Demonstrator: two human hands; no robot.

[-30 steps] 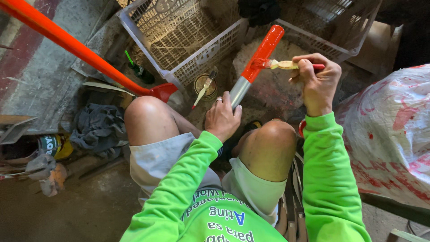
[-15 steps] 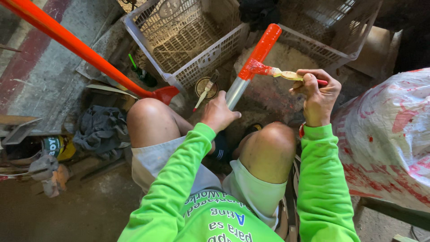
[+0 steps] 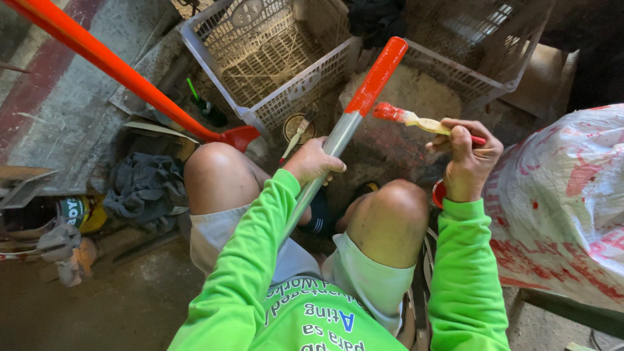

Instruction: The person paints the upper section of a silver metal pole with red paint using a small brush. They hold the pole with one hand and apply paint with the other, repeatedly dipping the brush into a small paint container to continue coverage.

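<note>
where plastic crates (image 3: pixel 273 58) crowd dusty concrete floor (image 3: pixel 117 305) (cluttered), rags (image 3: pixel 146 188) lie.

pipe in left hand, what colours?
The pipe is red on its upper part and bare grey metal below; the head view shows it clearly.

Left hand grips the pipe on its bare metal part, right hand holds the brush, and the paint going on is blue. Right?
Not quite: the paint is red, not blue. The head view shows the brush in the right hand tipped red, and the left hand gripping the pipe on its bare metal part.
</note>
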